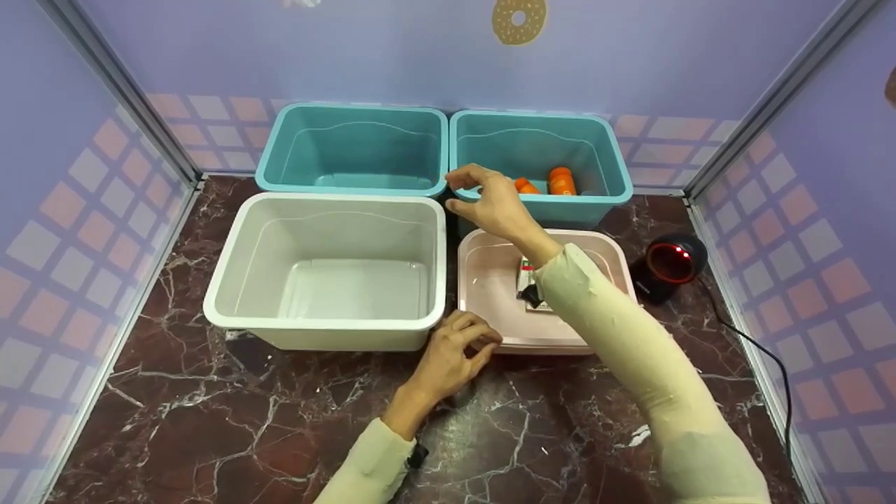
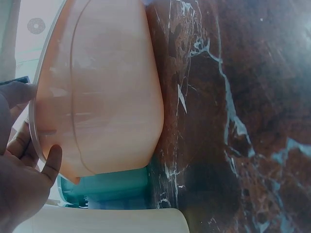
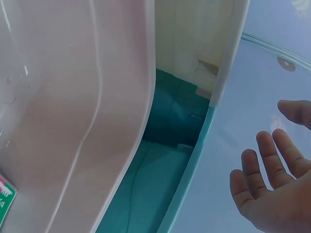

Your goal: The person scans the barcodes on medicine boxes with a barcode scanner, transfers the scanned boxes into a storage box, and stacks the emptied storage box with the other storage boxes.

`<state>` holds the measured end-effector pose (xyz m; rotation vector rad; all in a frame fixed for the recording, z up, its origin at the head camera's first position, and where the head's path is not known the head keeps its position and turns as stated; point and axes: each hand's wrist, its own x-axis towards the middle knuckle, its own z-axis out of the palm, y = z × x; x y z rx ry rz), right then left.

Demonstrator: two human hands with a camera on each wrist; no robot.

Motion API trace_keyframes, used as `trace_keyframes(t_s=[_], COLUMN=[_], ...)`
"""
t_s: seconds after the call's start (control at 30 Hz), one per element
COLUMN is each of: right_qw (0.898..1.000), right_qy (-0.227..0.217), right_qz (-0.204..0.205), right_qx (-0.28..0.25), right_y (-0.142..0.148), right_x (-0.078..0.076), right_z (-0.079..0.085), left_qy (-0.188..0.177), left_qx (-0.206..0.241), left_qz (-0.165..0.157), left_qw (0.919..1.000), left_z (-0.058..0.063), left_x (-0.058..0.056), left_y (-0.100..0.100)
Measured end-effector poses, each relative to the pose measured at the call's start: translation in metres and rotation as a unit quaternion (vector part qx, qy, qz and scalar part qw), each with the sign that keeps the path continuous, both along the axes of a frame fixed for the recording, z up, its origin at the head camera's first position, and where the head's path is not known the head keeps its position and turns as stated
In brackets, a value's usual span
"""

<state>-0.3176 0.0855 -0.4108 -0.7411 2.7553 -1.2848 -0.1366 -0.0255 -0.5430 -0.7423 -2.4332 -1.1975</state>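
Observation:
My left hand (image 1: 451, 357) is at the near left corner of the pink bin (image 1: 490, 332). In the left wrist view its thumb lies against the outer wall and the fingers curl over the rim, gripping it. Inside that bin lies a small white box (image 1: 524, 269) with green and red print, partly hidden by my right sleeve. My right hand (image 1: 493, 203) reaches across the pink bin, above the near left corner of the right teal bin (image 1: 616, 171). Nothing is in its loosely bent fingers. Orange bottles (image 1: 561, 182) lie in that teal bin.
A white bin (image 1: 325, 324) stands left of the pink one, with another teal bin (image 1: 350, 190) behind it. To the right, a black scanner (image 1: 673, 260) with red lights trails a cable (image 1: 759, 350). Panel walls border the dark marbled table (image 1: 245, 420).

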Motion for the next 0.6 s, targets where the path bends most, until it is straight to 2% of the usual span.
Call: trace_keyframes(t_s=[0.23, 0.6], right_qw=[1.000, 1.000], right_qy=[-0.007, -0.004], right_qz=[-0.008, -0.014], right_qx=[-0.009, -0.008], right_y=[0.021, 0.055], right_x=[0.011, 0.020], right_z=[0.000, -0.009], left_qy=[-0.009, 0.002], left_qx=[-0.006, -0.002], left_qz=[0.001, 0.001], left_qw=[0.9999, 1.0000], left_z=[0.000, 0.000], left_x=[0.000, 0.000], left_y=[0.000, 0.000])
